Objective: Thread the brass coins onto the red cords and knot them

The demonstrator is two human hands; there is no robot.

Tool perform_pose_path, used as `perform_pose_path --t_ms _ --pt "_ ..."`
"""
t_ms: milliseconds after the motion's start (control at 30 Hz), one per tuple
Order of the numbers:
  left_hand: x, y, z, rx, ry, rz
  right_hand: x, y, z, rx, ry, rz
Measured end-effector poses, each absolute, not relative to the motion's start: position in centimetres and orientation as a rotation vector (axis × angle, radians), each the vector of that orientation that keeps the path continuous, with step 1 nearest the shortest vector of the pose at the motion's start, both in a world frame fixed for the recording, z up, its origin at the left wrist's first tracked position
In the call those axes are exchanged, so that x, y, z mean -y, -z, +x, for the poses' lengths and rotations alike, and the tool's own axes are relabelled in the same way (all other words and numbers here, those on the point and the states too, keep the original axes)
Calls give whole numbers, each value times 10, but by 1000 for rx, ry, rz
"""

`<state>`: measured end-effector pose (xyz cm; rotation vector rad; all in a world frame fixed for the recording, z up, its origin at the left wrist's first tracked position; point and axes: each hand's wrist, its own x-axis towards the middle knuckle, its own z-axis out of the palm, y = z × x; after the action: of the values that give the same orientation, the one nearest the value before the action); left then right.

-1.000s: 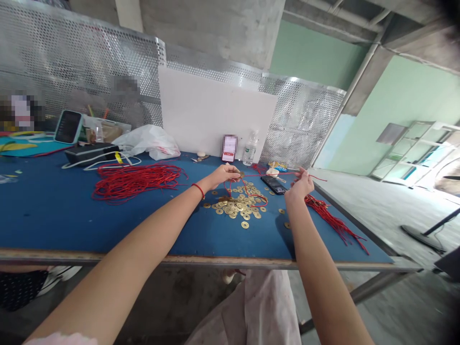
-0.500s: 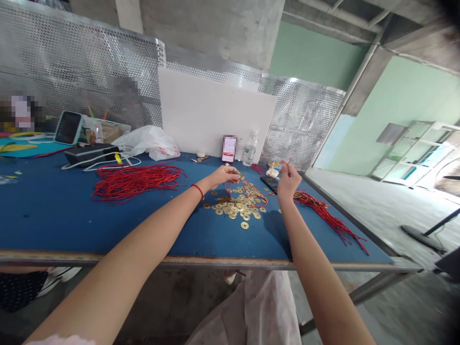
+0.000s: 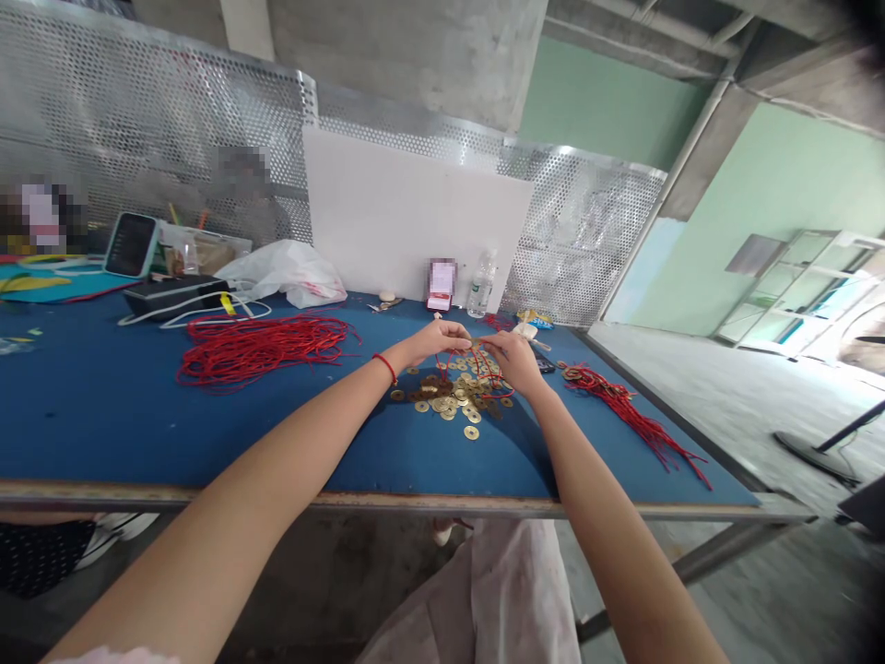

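Note:
Above a loose heap of brass coins with square holes (image 3: 449,403), my left hand (image 3: 437,343) is closed in a pinch on a coin at its fingertips. A thin red cord (image 3: 488,367) hangs in loops from between the hands, over the heap. My right hand (image 3: 515,358) meets the left at the coin, its thumb and forefinger pinched together on the cord; the exact grip is too small to make out. A red string bracelet (image 3: 385,367) circles my left wrist.
Bundled red cords (image 3: 266,350) lie left, and cords strung with coins (image 3: 629,406) lie right. Behind stand a propped phone (image 3: 441,284) and a water bottle (image 3: 479,288). A dark phone (image 3: 545,363) lies beyond my right hand. A plastic bag (image 3: 294,274) and black box (image 3: 176,295) sit back left.
My right hand has come left and slightly down, from out to the side to the coin at my left fingertips. My left hand has stayed nearly in place.

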<state>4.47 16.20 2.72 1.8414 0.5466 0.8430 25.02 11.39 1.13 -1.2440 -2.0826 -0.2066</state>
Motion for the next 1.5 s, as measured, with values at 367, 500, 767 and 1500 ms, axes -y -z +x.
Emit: perform_pose_path --t_ms 367,500,767,1500 --pt "-160 -27 46 -531 -824 1851 -117 -5 251 2089 95 -1309" --pt "-162 -26 46 -530 -817 1869 -116 -6 250 2088 48 -1275" --pt "-163 -26 44 -547 -833 1858 -120 -3 252 2056 -36 -1216" --pt "-172 -19 51 -639 -832 1984 -114 -4 235 1954 -352 -1142"
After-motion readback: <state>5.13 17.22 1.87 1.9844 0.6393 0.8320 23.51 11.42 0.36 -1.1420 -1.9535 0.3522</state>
